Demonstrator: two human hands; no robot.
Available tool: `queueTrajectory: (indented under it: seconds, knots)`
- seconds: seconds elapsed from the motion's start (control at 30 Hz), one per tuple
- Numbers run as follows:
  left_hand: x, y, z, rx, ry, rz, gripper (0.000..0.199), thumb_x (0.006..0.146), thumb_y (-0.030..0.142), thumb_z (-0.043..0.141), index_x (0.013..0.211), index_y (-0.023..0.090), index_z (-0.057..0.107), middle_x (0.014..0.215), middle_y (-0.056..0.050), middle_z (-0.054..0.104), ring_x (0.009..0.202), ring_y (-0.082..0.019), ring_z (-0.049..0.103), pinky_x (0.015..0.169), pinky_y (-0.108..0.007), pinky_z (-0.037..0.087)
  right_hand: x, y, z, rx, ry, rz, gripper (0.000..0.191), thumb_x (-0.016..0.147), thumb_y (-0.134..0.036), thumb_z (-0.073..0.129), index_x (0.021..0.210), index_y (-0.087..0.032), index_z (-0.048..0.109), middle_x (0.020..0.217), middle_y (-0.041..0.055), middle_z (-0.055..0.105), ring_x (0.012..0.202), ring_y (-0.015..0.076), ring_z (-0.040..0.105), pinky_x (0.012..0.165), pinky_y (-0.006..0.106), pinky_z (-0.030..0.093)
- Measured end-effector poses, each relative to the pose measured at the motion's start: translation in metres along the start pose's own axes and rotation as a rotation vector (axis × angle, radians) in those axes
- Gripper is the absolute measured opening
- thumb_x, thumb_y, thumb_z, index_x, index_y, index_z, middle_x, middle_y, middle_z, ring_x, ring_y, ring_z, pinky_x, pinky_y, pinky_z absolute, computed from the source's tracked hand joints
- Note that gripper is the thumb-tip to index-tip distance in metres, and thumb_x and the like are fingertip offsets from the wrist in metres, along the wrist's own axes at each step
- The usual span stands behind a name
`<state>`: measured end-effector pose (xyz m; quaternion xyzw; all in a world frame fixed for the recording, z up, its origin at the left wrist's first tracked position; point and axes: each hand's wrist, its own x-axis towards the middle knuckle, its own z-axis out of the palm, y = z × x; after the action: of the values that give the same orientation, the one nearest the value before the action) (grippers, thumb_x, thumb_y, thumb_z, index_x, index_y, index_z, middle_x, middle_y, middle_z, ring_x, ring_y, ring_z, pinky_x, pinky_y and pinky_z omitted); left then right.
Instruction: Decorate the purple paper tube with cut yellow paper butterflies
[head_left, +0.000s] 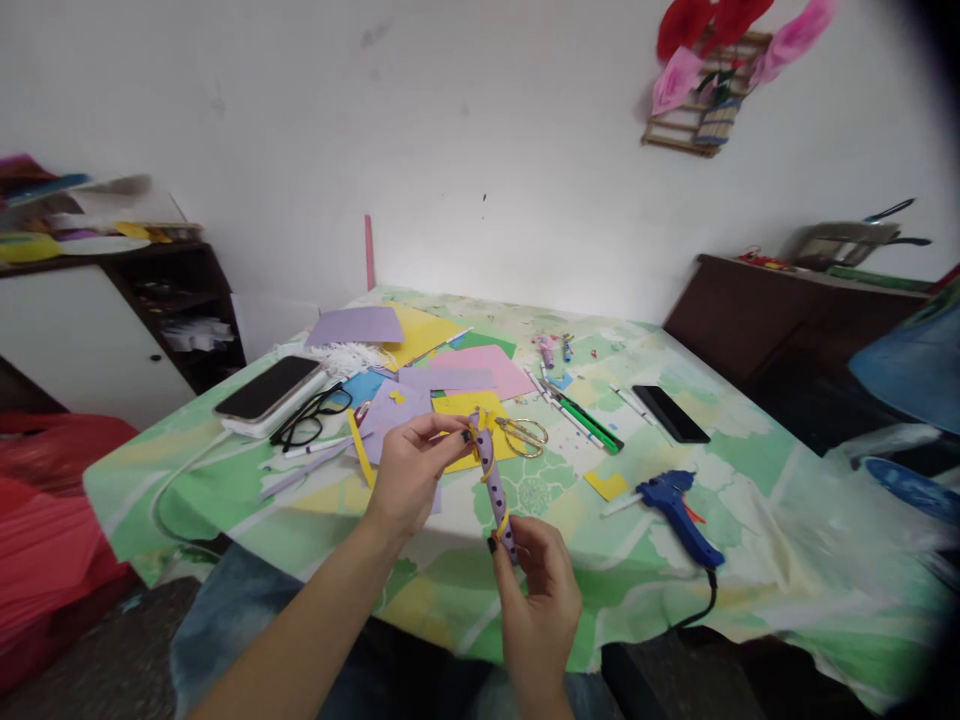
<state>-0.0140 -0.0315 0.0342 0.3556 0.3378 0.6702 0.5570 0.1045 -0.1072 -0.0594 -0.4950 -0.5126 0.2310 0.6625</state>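
Note:
A slim purple paper tube [493, 490] with dark dots and a yellow strip winding round it is held between both hands above the near part of the table. My left hand [411, 468] pinches at its upper end, where a bit of yellow shows. Lower down, my right hand [536, 590] grips the bottom end between thumb and fingers. Just behind the tube lie gold-handled scissors [525, 437] on a yellow sheet [457, 404]. A purple sheet [394, 412] and a yellow strip [361, 450] are left of the tube.
A blue glue gun [681, 515] lies at the right, with a black phone [670, 413] behind it. A green utility knife [589, 423] sits near white sticks. On the left are glasses [311, 415] and a phone on a white box [266, 390]. Pink paper [491, 365] lies farther back.

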Motion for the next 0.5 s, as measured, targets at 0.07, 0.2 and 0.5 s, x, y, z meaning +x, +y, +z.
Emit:
queueTrajectory:
  seconds: [0.07, 0.2, 0.5]
  knots:
    - [0.000, 0.000, -0.001, -0.005, -0.005, 0.009, 0.013, 0.057, 0.018, 0.080, 0.061, 0.012, 0.069, 0.080, -0.005, 0.070, 0.075, -0.014, 0.065, 0.073, -0.025, 0.053, 0.000, 0.002, 0.000, 0.008, 0.013, 0.025, 0.013, 0.081, -0.020, 0.063, 0.093, -0.020, 0.062, 0.089, 0.0047, 0.061, 0.079, 0.0156, 0.063, 0.065, 0.026, 0.054]
    - [-0.010, -0.005, -0.002, -0.018, -0.006, 0.009, 0.012, 0.060, 0.018, 0.080, 0.063, 0.013, 0.069, 0.100, -0.006, 0.069, 0.090, -0.018, 0.065, 0.088, -0.030, 0.049, 0.004, 0.004, -0.001, 0.013, 0.069, 0.054, 0.014, 0.080, -0.022, 0.063, 0.094, -0.019, 0.061, 0.091, 0.0054, 0.061, 0.081, 0.0169, 0.063, 0.065, 0.027, 0.055]
    - [-0.043, -0.040, 0.013, -0.034, 0.078, -0.129, 0.015, 0.062, 0.022, 0.079, 0.071, 0.014, 0.070, 0.081, -0.005, 0.073, 0.078, -0.015, 0.066, 0.077, -0.028, 0.052, 0.009, 0.000, 0.009, -0.120, 0.180, -0.101, 0.012, 0.084, -0.020, 0.060, 0.095, -0.018, 0.061, 0.091, 0.0066, 0.059, 0.083, 0.0167, 0.059, 0.064, 0.029, 0.057]
